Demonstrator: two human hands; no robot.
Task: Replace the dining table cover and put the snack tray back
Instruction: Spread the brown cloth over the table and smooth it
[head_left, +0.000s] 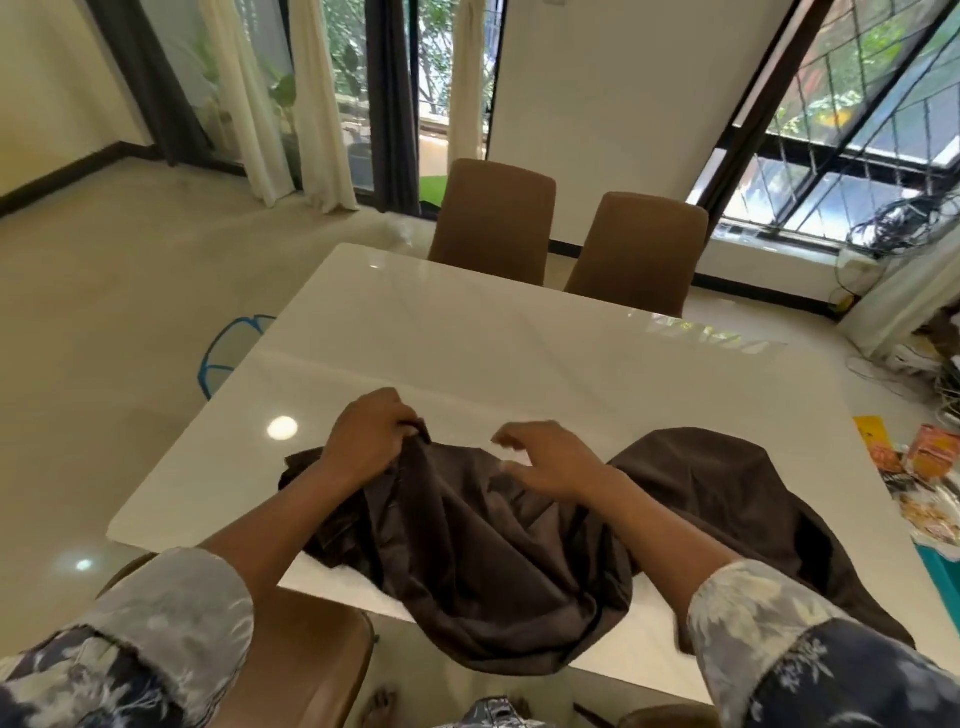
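Gripping a raised fold of the cloth (493, 545) with the left hand (371, 441), fingers curled tight round the bunched edge. Holding nothing in the right hand (550, 462): fingers half bent and spread, just over the cloth's middle; cannot tell whether touching it. Wearing rolled sleeves (171, 613) in a faded floral print, grey over dark blue.

Looking down on the cloth as a dark brown, soft, faintly shiny heap, crumpled in deep folds along the near edge of the table (467, 338), sagging over that edge in the middle and mounding up to the right. Leaning over a smooth, glossy white table top with rounded corners, mirroring a round light left of the left hand. Facing two brown padded chairs (493, 218) with rounded backs at the far side, with another brown chair (306, 654) tucked in at near left. Glimpsing bright orange and yellow snack packets (924, 467) heaped past the table's right edge, and a blue wire frame (228, 353) beyond its left edge.
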